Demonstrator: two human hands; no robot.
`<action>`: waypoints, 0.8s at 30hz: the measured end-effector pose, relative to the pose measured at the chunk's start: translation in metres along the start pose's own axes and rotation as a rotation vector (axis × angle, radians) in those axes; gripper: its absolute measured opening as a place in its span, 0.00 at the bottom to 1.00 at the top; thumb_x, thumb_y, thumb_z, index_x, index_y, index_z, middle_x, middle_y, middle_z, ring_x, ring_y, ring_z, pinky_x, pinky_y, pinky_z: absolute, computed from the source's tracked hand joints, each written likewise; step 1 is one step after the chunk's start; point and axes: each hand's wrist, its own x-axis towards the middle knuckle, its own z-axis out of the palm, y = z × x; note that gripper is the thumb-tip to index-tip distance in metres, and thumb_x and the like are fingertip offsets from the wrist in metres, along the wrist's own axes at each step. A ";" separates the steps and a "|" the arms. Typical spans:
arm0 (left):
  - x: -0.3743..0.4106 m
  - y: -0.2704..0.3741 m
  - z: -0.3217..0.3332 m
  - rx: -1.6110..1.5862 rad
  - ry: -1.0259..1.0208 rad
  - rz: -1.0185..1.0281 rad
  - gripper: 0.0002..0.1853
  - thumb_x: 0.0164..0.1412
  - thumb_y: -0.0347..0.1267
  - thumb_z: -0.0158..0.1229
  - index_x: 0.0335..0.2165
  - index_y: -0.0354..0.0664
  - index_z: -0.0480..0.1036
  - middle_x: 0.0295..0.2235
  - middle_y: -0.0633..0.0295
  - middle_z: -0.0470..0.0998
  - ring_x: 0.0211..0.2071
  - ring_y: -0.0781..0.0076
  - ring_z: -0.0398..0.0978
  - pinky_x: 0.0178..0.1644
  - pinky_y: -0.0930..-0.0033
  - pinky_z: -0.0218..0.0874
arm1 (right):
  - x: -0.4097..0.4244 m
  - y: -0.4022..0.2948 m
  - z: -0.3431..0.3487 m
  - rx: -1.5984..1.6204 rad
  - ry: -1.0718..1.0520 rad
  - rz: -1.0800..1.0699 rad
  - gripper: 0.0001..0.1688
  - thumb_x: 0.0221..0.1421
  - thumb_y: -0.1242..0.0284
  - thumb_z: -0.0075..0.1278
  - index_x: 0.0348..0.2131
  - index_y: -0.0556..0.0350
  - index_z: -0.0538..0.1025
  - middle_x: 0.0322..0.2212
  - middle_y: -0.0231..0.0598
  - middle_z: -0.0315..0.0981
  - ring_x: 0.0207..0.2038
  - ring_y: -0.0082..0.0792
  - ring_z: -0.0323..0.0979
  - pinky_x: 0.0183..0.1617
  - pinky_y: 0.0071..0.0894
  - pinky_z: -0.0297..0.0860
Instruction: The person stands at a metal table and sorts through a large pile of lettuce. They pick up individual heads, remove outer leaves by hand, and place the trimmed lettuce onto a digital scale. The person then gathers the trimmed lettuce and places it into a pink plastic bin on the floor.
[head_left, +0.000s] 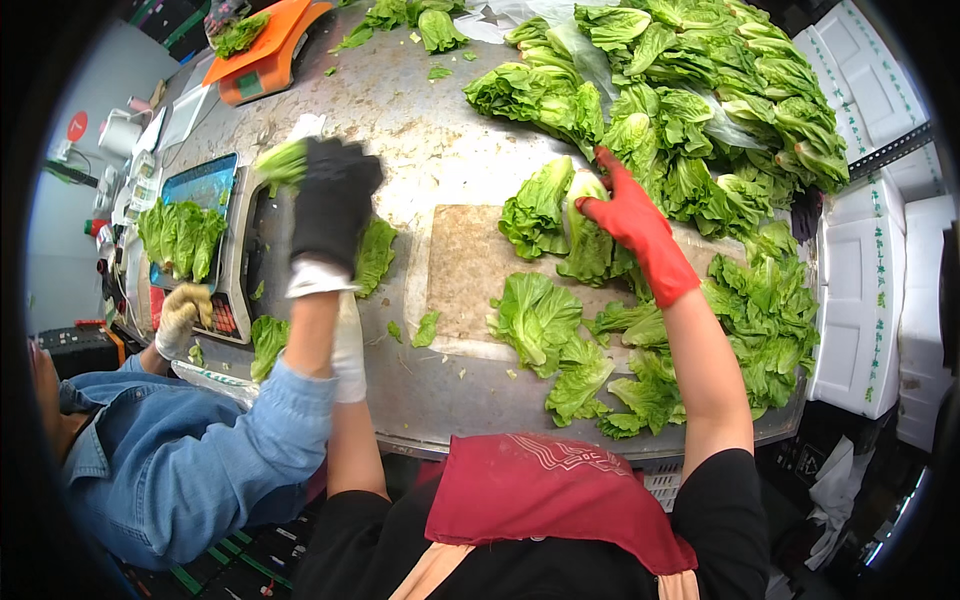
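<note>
My right hand (630, 214), in a red rubber glove, grips a romaine lettuce head (586, 244), its thumb lying over the pale stem end. Another lettuce head (538, 210) touches it on the left. Of my left hand, only a white glove cuff (349, 367) shows; a co-worker's arm and black-gloved hand (334, 199) hide the rest. A loose lettuce leaf (375, 257) lies beside that wrist. Below my right hand, loose leaves (534, 315) spread over a brown board (465, 259) on the metal table (420, 405).
A large lettuce pile (697, 82) fills the back right, beside white foam boxes (855, 300). At left, lettuce (182, 236) sits on a scale's blue tray (196, 178), near the co-worker's other gloved hand (184, 315). An orange scale (259, 56) stands at the back, with another gloved hand (225, 16) there.
</note>
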 end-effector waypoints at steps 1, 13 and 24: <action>-0.033 -0.007 -0.010 -0.077 0.054 -0.172 0.12 0.46 0.27 0.53 0.34 0.39 0.68 0.32 0.58 0.70 0.35 0.63 0.68 0.47 0.62 0.57 | -0.010 -0.006 -0.003 0.215 -0.063 -0.062 0.40 0.43 0.74 0.51 0.56 0.53 0.55 0.46 0.47 0.64 0.43 0.36 0.66 0.47 0.29 0.62; -0.061 0.146 -0.017 -1.844 -0.825 -0.511 0.35 0.49 0.36 0.59 0.52 0.34 0.54 0.45 0.54 0.68 0.44 0.66 0.68 0.48 0.72 0.58 | -0.110 0.028 0.041 1.543 -0.313 0.023 0.17 0.52 0.67 0.49 0.38 0.56 0.63 0.33 0.49 0.69 0.34 0.43 0.72 0.37 0.45 0.71; -0.061 0.137 0.003 -2.330 -0.748 -0.919 0.33 0.48 0.37 0.61 0.50 0.35 0.58 0.45 0.54 0.68 0.47 0.63 0.66 0.53 0.63 0.57 | -0.161 0.016 0.063 1.382 -0.687 0.623 0.29 0.57 0.53 0.37 0.45 0.60 0.64 0.27 0.45 0.71 0.21 0.24 0.69 0.19 0.15 0.63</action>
